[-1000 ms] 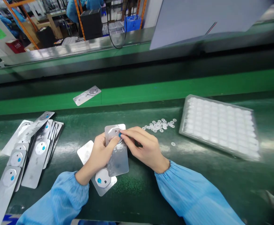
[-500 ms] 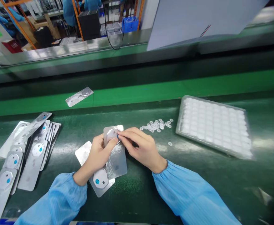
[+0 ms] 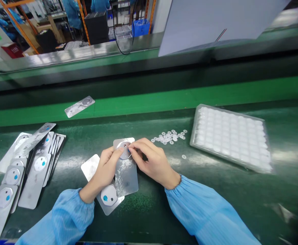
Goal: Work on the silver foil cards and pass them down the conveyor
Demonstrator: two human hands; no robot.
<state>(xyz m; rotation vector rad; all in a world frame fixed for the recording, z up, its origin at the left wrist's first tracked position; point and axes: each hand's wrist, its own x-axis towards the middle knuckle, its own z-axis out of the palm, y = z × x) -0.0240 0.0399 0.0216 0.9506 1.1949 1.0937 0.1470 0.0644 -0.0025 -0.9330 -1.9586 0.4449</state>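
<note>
My left hand [image 3: 109, 166] grips a silver metal plate [image 3: 126, 177] by its left edge, thumb on top beside the round disc [image 3: 125, 149] at its upper end. The thumb and forefinger of my right hand [image 3: 152, 158] are pinched together at the disc's right edge; whatever is between them is too small to make out. Under my left wrist and the held plate lies another plate [image 3: 108, 207], turned at an angle, its disc [image 3: 109, 195] marked with a blue spot and a dark hole.
Several plates with blue-spotted discs lie stacked and fanned at left [image 3: 31, 190]. A single plate [image 3: 79, 107] rests on the bright green strip [image 3: 138, 95]. Right of my hands are a pile of small clear rings [image 3: 168, 137], one loose ring [image 3: 183, 157] and a clear tray [image 3: 230, 137] of white pieces.
The single plate on the green strip has shifted left. My left thumb has drawn back a little from the disc's middle; the blue spot seen at my right fingertips no longer shows clearly.
</note>
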